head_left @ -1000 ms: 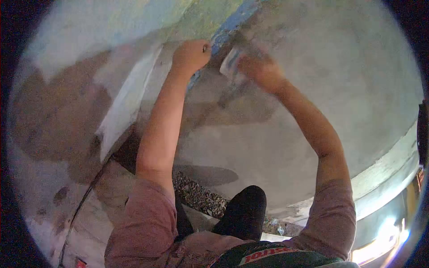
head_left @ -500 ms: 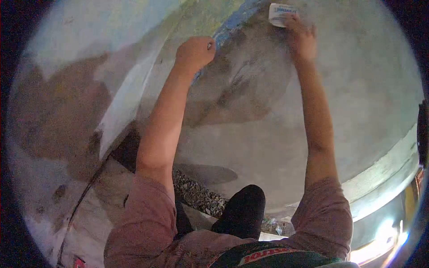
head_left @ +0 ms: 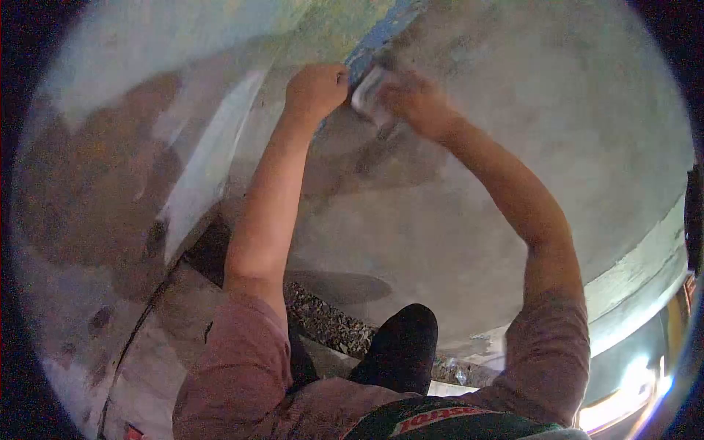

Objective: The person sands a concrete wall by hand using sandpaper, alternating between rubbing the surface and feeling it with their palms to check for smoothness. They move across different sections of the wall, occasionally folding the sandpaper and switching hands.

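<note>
My left hand [head_left: 317,92] is closed in a fist against the large grey surface [head_left: 367,235], beside a blue streak [head_left: 378,37]. A small dark spot shows at its finger side; what it grips, if anything, I cannot make out. My right hand [head_left: 418,103] is blurred by motion and holds a flat white piece [head_left: 369,99] low against the surface, just right of my left fist. Blue print was visible on that piece earlier; now it is smeared. Dark smudges lie around the blue streak.
My knee [head_left: 403,345] in dark trousers is below, close to the surface. Rough gravel-like ground [head_left: 330,323] shows beside it. A long dark seam [head_left: 147,304] runs down the left. At the lower right are a pale ledge [head_left: 631,293] and a bright light [head_left: 638,381].
My right hand has swept left and down with the white piece, from the upper right to beside my left fist. My left hand has barely moved.
</note>
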Tool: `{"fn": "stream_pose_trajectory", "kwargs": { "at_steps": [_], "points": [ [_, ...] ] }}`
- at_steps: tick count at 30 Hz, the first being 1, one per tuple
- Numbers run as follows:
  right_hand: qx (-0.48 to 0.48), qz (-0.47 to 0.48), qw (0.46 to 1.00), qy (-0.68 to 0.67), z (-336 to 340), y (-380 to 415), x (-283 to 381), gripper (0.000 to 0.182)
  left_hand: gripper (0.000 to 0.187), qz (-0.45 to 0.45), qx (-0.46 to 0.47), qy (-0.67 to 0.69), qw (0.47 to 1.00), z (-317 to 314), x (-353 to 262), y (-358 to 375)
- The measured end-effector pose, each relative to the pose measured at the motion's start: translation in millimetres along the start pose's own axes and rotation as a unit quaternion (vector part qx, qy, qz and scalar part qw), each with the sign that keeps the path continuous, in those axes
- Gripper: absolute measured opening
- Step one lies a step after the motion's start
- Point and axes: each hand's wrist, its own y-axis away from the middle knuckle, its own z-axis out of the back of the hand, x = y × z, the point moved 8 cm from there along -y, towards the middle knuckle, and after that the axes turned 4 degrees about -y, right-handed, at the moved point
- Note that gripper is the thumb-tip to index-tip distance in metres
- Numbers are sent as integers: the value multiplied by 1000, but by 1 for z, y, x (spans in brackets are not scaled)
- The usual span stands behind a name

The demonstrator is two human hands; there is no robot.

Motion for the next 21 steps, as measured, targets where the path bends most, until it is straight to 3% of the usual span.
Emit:
{"fn": "stream_pose_trajectory", "kwargs": {
  "at_steps": [3,4,5,7,8,10,11,13,15,17,18,20,21],
  "points": [
    [-64,-17,995,72,43,7,-43,51,30,-7,-7,-8,1000,11,0,-3],
    [-16,-260,964,-46,53,10,-103,48,30,4,10,-3,1000,9,-1,0],
    [-13,-259,965,-48,51,10,-126,48,30,5,12,-2,1000,7,0,0],
    [-151,-353,923,-23,66,33,-176,48,24,18,5,9,1000,6,4,-4],
    [-153,-356,922,-22,65,29,-154,48,24,15,5,7,1000,6,5,-5],
    [27,-76,994,69,41,-7,-43,45,24,-4,-8,0,1000,5,2,-4],
    [27,-77,994,72,42,-4,-36,45,24,-5,-10,2,1000,5,-1,-3],
    [56,47,994,77,37,-3,-10,41,23,29,14,-24,999,5,3,-4],
    [-43,-155,986,39,70,8,-110,39,24,23,13,-25,999,10,-3,0],
    [-27,-408,912,42,88,30,-199,43,24,15,11,-27,999,10,-3,3],
    [-25,-407,912,42,84,29,-192,43,24,18,-5,-33,999,11,-1,1],
    [-66,-318,944,60,69,5,-128,42,25,16,-20,-39,999,11,3,-4],
    [62,-239,961,120,43,-15,-71,43,28,31,5,-42,999,7,8,-7]
  ]
}}
